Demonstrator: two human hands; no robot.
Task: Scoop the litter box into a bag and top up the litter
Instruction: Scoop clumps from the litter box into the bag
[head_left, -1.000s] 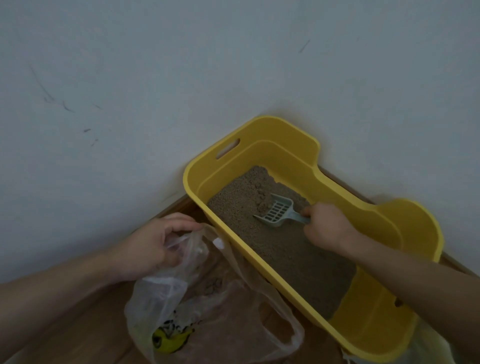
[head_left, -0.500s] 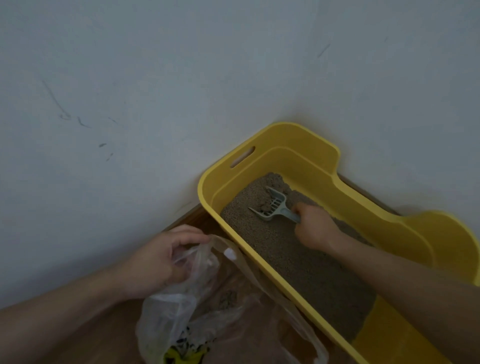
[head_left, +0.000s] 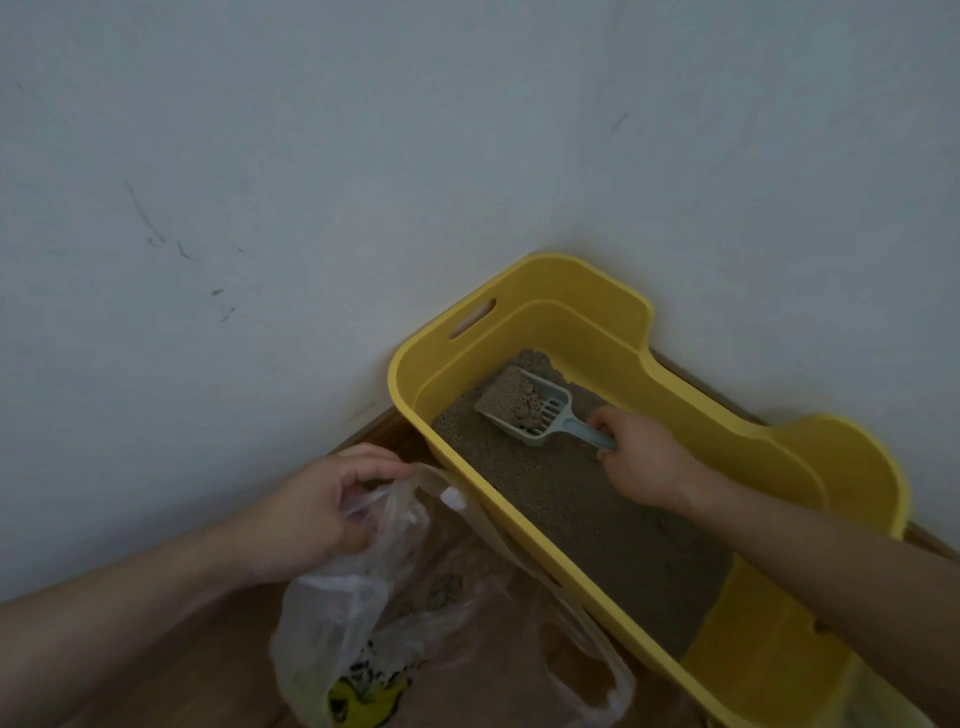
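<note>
- Pale matte wall (head_left: 363, 156), faintly scuffed.
- Smooth yellow plastic litter box (head_left: 727, 431), rounded rim, slot handle, set in the corner on a wood floor (head_left: 387, 434).
- Grainy grey-brown litter (head_left: 597, 519) inside it.
- Crinkled clear plastic bag (head_left: 415, 623) beside the box, its edge pinched by the left hand (head_left: 322, 509).
- Right hand (head_left: 644, 462) grips the slotted grey scoop (head_left: 535, 415), which is loaded with clumps at the box's far end.

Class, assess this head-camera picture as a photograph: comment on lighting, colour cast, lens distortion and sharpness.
Head view: dim, flat light, a bluish-grey cast on the wall; no glare, only soft shade inside the litter box; wide-angle stretch swells the forearms at the bottom corners; the scoop in the right hand looks slightly soft, the bag gripped by the left hand hazy.
</note>
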